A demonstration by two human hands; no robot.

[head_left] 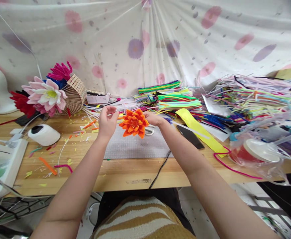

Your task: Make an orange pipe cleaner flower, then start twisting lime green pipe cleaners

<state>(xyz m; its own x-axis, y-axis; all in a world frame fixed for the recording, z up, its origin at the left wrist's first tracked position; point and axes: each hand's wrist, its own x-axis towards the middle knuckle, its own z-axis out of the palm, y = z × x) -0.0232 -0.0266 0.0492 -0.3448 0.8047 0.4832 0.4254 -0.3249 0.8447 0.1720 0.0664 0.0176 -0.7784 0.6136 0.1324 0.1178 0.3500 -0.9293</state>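
Okay, so this orange flower [133,123] is pretty full — layer on layer of fuzzy, pointed petals, bright orange with deeper tones in the folds. It's spread open, face toward the camera, held up above the grey mat [135,151] by the right hand [153,119] at its edge — back side's hidden.

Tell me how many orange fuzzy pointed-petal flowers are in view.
1: the orange fuzzy flower, between the bare left hand and bare right hand, above the grey gridded mat. Others may be hidden in the clutter.
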